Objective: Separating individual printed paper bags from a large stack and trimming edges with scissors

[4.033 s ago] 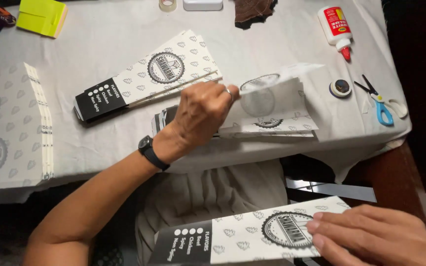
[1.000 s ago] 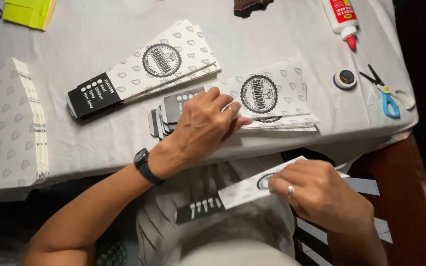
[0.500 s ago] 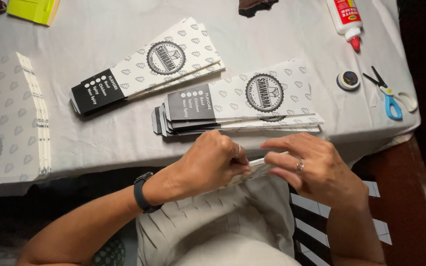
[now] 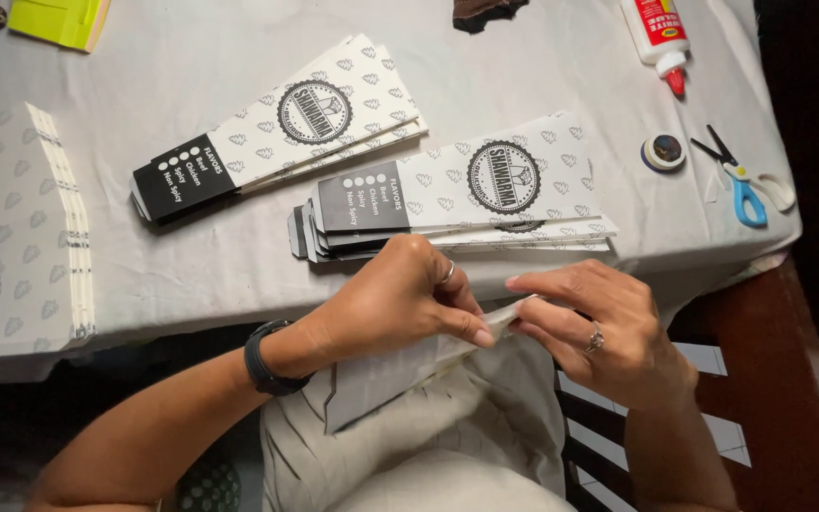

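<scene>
— Two hands, listed left to right?
— Left hand [image 4: 400,303] and right hand [image 4: 599,327] both pinch one paper sleeve [image 4: 400,374], held below the table's near edge [image 4: 191,318].
— On the table?
— Flat sheets [image 4: 11,228] at left edge, two sleeve stacks [image 4: 277,128] [image 4: 457,199] mid-surface, scissors [image 4: 741,185] at right edge.

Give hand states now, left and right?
Left hand: closed, pinching the paper sleeve.
Right hand: closed, pinching the same sleeve's end.
</scene>
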